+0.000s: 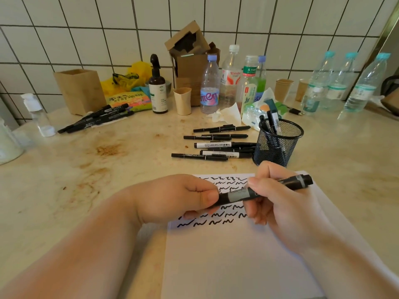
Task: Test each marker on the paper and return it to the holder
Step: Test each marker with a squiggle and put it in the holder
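Gripping a black marker (265, 192) in both hands above the paper (233, 255), barrel lying nearly level, tilted up toward the right; left hand (181, 197) curling thumb and fingers round the left end of the marker, right hand (278, 203) pinching the middle of the barrel between thumb and curled fingers, the grey-banded far end sticking out past the right hand. Lying flat on the stained counter (108, 160), the paper showing rows of black squiggles (205, 223) across its upper part, partly hidden under the hands. Standing just beyond the paper's top right corner, a black mesh holder (278, 145) carrying a few markers upright. Lying just left of the holder, a loose cluster of black and white-barrelled markers (218, 145), roughly side by side. Resting farther back on the left, a second heap of black markers (97, 119) beside a wooden box (79, 91). Crowding the tiled wall behind, plastic bottles (209, 87), a dark spray bottle (158, 89), paper cups (182, 100) and crumpled tissue (228, 114)
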